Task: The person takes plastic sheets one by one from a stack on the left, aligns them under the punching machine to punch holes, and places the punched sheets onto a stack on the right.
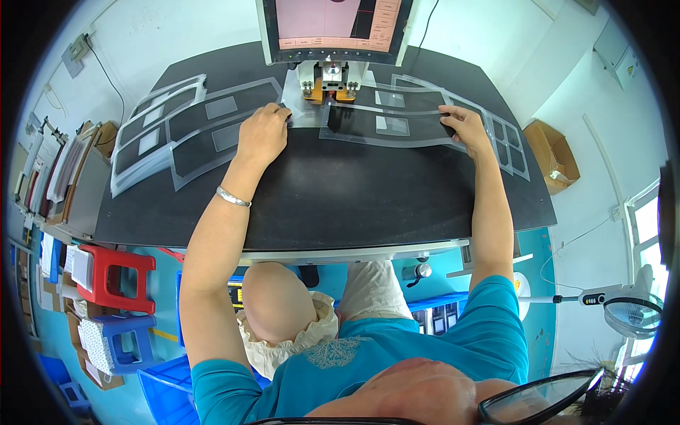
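Note:
My right hand (465, 129) pinches the right end of a dark sheet with a clear border and a pale rectangular window (425, 127). The left end of this sheet lies by the machine head (330, 83), over a pale metal plate (306, 117). My left hand (262, 136) is at the right end of a similar dark, clear-edged sheet (202, 145), with its fingers curled closed. Something dark shows at its fingertips; what they hold, if anything, is hidden.
More such sheets lie in a stack (134, 152) at the far left and others (506, 142) at the right of the black table (354, 205). A monitor (336, 28) hangs above the machine. Stools (117, 278), a cardboard box (551, 156) and a magnifier lamp (632, 315) stand around.

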Motion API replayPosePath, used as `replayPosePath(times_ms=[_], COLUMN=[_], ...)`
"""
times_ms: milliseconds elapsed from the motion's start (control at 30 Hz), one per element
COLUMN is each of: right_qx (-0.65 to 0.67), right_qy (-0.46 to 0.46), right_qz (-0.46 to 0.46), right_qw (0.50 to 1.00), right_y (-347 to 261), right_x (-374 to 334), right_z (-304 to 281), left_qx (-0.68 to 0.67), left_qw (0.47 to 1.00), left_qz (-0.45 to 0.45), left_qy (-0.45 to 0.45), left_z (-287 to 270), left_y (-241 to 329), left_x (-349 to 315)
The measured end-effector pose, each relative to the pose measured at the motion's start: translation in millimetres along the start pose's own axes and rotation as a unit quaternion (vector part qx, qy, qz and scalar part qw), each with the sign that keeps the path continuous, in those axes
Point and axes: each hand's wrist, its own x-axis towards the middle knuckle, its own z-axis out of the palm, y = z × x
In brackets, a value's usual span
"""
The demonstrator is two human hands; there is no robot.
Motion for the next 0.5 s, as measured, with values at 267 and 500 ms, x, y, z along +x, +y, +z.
replayPosePath(times_ms=[267,500], right_qx=[-0.017,-0.042], right_qy=[0.145,0.157], right_qz=[-0.038,-0.061], right_qw=[0.989,0.985], right_y=[0,7], right_x=[1,5], right_z=[26,29], left_qx=[0.011,0.011], left_qw=[1.0,0.999], left_qz=[0.019,0.027], left_qy=[0.002,0.021], left_z=[2,3], left_y=[5,8], left_x=[-1,-1])
